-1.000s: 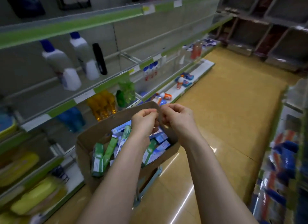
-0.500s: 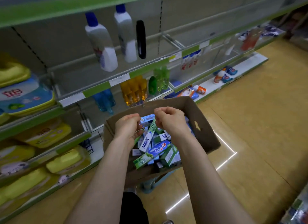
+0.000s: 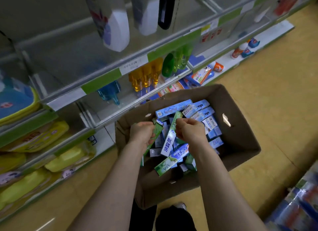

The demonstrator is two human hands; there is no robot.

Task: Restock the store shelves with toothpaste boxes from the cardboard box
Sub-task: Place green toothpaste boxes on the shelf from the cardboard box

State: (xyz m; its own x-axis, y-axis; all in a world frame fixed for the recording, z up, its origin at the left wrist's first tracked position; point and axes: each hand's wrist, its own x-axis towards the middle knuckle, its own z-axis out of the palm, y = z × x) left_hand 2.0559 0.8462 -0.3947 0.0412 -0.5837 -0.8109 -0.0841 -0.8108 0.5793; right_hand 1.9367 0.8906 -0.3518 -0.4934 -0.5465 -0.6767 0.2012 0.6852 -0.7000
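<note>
An open cardboard box [image 3: 242, 138] stands on the floor in front of me, holding several toothpaste boxes [image 3: 199, 110], mostly blue and green. Both hands are inside it. My left hand [image 3: 142, 133] grips a green toothpaste box [image 3: 157, 130] that slants down toward my wrist. Just to its right, my right hand [image 3: 191, 130] has its fingers curled round the upper part of a long blue, white and green toothpaste box [image 3: 169, 140], tilted up out of the pile. The store shelves [image 3: 101, 79] with green edge strips run along the left.
White bottles [image 3: 118, 27] and a black one [image 3: 166, 10] stand on the upper shelf, with orange [image 3: 146, 76], green [image 3: 173, 62] and blue [image 3: 110, 93] bottles below. Yellow packs [image 3: 34, 138] fill the lower left shelves. Another rack [image 3: 299, 206] is at the bottom right. Tan floor [image 3: 266, 79] lies beyond the box.
My view has tipped down over the box. Both hands moved from the box's far rim into the pile, and each now holds a toothpaste box.
</note>
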